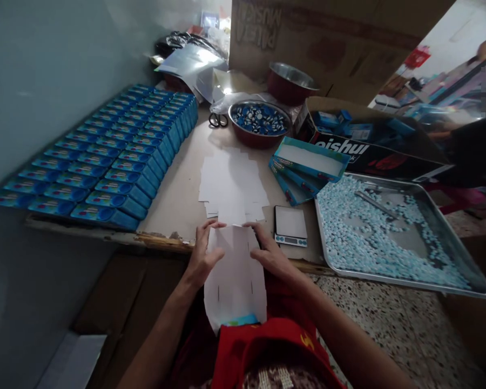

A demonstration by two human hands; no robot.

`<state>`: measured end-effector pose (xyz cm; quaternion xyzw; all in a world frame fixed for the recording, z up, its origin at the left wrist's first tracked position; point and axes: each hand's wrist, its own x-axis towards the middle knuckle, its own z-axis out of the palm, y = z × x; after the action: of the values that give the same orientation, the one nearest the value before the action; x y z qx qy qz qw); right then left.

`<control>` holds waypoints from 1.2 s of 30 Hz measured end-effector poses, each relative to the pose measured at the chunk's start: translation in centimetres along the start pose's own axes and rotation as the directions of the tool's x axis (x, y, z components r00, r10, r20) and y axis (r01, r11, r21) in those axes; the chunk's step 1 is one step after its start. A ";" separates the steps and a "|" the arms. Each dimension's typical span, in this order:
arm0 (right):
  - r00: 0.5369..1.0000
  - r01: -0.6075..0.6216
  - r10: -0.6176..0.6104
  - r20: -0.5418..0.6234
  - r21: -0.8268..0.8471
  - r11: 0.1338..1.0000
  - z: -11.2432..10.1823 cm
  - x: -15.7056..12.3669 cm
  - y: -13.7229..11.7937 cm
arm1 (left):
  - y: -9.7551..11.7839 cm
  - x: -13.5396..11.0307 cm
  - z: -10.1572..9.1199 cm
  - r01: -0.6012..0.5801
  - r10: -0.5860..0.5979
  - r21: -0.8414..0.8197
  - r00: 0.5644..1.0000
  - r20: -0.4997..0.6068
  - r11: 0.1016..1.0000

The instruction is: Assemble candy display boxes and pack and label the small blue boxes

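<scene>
A white cardboard box blank (235, 265), cut with slits, lies across my lap and against the table edge. My left hand (206, 249) grips its left side near the far end, thumb on top. On its right side, my right hand (267, 251) holds it in the same way. The blank's near end curls up and shows a strip of blue print. Just beyond my hands, a stack of white box blanks (233, 181) lies on the table. A small kitchen scale (290, 222) sits to the right of my right hand.
Rows of blue boxes (105, 146) fill the left side. A metal tray (409, 281) of pale blue pieces overhangs the right edge. Behind are a bowl (259, 140) of blue-and-white pieces, scissors (218, 120), printed sleeves (308, 162) and a black carton (372, 156). A person (478, 146) is at far right.
</scene>
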<state>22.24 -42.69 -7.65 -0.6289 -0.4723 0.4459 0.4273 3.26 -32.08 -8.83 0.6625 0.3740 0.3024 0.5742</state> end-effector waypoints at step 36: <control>0.988 0.122 -0.061 0.139 -0.483 0.867 -5.0 6.1 -1.5 | 1.5 4.1 3.9 0.302 -0.361 -0.297 0.918 -0.166 0.906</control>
<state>27.70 -37.01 -6.00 -0.6656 -0.6237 0.3278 0.2459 8.97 -30.80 -8.08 0.4691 0.4981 0.3174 0.6566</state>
